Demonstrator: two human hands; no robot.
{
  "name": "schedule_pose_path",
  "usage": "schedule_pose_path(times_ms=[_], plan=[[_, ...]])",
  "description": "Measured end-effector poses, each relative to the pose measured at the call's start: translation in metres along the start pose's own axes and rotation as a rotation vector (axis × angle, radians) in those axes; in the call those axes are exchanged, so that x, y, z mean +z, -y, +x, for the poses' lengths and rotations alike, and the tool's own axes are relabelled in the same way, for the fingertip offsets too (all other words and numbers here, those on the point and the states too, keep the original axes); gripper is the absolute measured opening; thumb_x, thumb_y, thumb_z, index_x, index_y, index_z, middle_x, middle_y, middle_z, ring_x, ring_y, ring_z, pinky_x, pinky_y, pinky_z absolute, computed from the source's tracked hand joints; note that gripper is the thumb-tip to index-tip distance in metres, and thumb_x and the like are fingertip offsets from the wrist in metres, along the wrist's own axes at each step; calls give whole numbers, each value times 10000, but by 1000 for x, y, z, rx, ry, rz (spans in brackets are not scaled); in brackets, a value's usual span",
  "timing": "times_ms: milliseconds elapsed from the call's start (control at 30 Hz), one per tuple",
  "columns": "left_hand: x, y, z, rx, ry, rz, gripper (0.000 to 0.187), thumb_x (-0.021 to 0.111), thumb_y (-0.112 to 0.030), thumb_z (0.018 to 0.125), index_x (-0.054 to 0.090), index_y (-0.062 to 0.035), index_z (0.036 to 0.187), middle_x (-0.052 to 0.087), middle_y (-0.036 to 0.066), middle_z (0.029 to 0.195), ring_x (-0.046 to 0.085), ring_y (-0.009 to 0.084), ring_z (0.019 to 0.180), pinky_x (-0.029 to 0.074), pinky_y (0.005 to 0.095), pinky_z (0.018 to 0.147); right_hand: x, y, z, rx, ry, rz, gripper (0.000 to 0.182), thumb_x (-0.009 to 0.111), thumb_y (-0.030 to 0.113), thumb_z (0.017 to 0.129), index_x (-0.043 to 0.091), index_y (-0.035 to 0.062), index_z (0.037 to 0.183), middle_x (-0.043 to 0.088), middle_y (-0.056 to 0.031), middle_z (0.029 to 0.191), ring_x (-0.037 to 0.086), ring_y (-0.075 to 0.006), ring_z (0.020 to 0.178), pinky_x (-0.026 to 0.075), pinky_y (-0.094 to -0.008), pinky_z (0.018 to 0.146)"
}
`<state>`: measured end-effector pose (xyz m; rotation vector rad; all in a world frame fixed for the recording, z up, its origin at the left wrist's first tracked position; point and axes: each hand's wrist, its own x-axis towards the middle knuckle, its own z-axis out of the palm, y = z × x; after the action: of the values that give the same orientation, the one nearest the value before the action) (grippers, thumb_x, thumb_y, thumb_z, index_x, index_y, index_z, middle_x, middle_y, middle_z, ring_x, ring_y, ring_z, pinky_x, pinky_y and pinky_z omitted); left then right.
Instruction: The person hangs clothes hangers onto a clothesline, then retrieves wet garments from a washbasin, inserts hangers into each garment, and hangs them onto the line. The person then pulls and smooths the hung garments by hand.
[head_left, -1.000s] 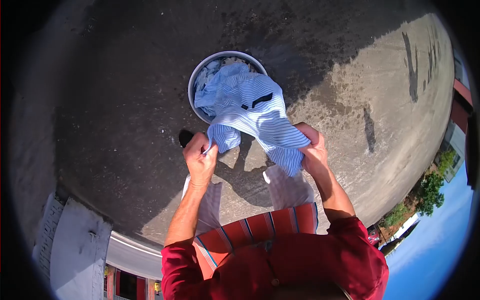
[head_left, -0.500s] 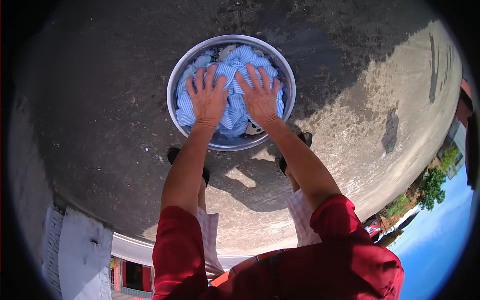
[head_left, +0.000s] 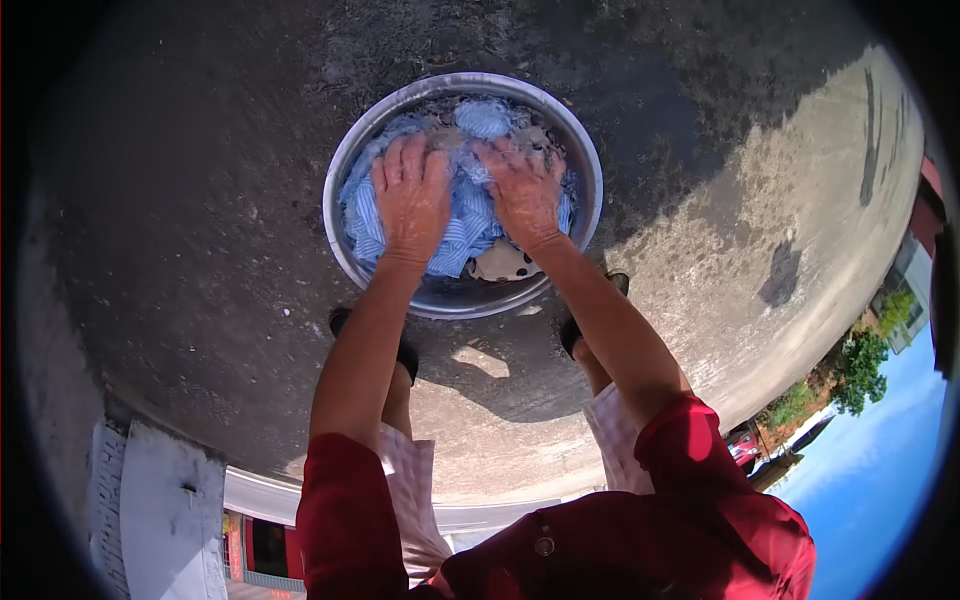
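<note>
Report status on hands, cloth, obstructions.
Left hand and right hand on blue-and-white striped cloth. Cloth inside round silver metal basin. Nothing visibly in the way.

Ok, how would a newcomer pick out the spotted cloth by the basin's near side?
Find the round silvery basin on the ground, then the right hand inside it. Between that hand and the basin's near side lies the pale beige cloth. Its dark spots set it apart from the blue-striped cloth beside it.
</note>
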<state>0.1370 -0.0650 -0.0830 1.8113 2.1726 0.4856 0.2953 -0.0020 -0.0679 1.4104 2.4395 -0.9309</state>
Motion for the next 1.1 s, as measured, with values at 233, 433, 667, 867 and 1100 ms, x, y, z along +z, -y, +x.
schedule_pose_path(times_ms=[233,433,667,867,1100], plan=[[29,13,-21,59,37,144,276,671,-196,747,546,-146,988,490,72,1211,437,329,1151,317,553,974,37,-19,13,5,210,-217,587,552,152,863,401,343,1396,301,-42,1496,322,-315,1356,241,-669,1034],[-22,-1,2,-115,72,-102,198,642,-107,780,548,-93,954,524,88,1127,478,307,1095,379,488,933,-12,-2,21,-28,271,-129,555,581,148,860,446,284,1381,429,-90,1419,491,-302,1233,369,-530,1008],[-234,-46,-3,-507,7,-587,97,578,-88,899,511,-17,903,527,132,764,511,224,674,440,305,639,-214,23,-60,98,80,1056,268,523,151,938,632,51,1162,650,-39,950,553,-111,880,447,-273,815],[-464,-146,11,-370,-38,-683,140,579,-144,905,507,-24,891,492,100,708,471,162,642,417,301,604,-436,104,-174,42,-46,848,226,517,182,944,655,51,1066,610,25,803,529,-63,712,453,-227,639],[-769,-246,77,-7,-271,-575,141,624,-179,867,553,-58,886,567,76,702,540,166,645,437,309,621,-712,244,-282,-254,-301,700,239,544,245,947,676,48,915,604,49,690,516,-33,586,420,-202,511]])
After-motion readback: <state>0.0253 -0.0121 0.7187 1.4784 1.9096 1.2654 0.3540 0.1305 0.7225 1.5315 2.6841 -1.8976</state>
